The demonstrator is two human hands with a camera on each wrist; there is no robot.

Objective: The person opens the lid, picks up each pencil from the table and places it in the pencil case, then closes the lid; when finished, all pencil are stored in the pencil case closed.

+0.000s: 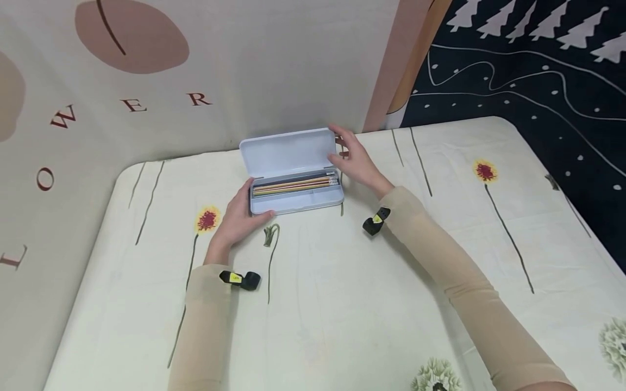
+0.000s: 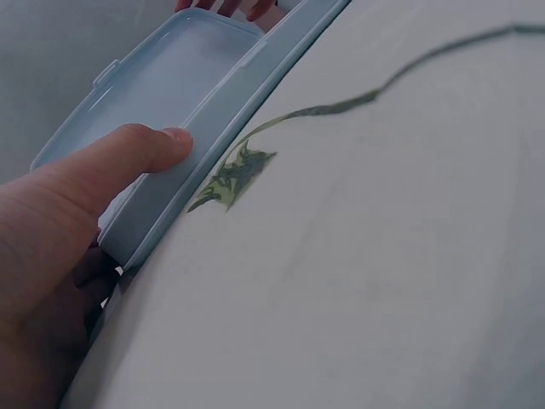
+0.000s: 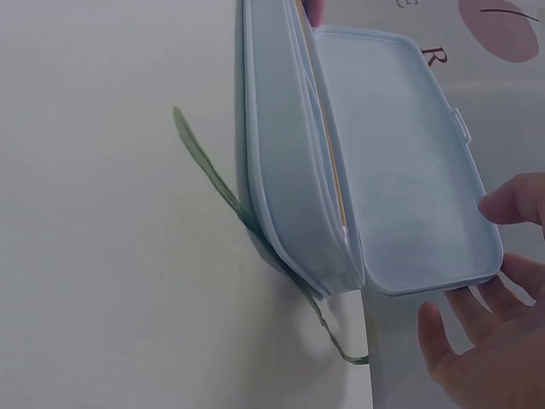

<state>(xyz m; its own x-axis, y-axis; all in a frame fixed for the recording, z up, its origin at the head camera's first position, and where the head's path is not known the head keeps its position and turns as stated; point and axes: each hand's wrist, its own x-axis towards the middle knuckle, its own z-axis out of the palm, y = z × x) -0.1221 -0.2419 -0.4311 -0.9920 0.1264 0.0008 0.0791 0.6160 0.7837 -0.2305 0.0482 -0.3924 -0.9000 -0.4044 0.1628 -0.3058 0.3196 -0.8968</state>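
A pale blue pencil case (image 1: 298,204) stands with its lid (image 1: 287,154) up near the back edge of the table. Several pencils (image 1: 293,185) lie side by side in its tray, some yellow, some dark, with erasers toward the right end. My left hand (image 1: 240,216) grips the left end of the case, its thumb on the front wall and the other fingers partly hidden behind. At the lid's right end, my right hand (image 1: 360,163) holds the edge, thumb on the inner face and fingers at the outside, as the right wrist view shows.
A white cloth (image 1: 332,282) with printed flowers and stems covers the table. Behind it hangs a light curtain (image 1: 288,65) with printed letters, and a dark panel (image 1: 518,103) with white trees is at the right. Both wrists carry small black cameras (image 1: 251,281).
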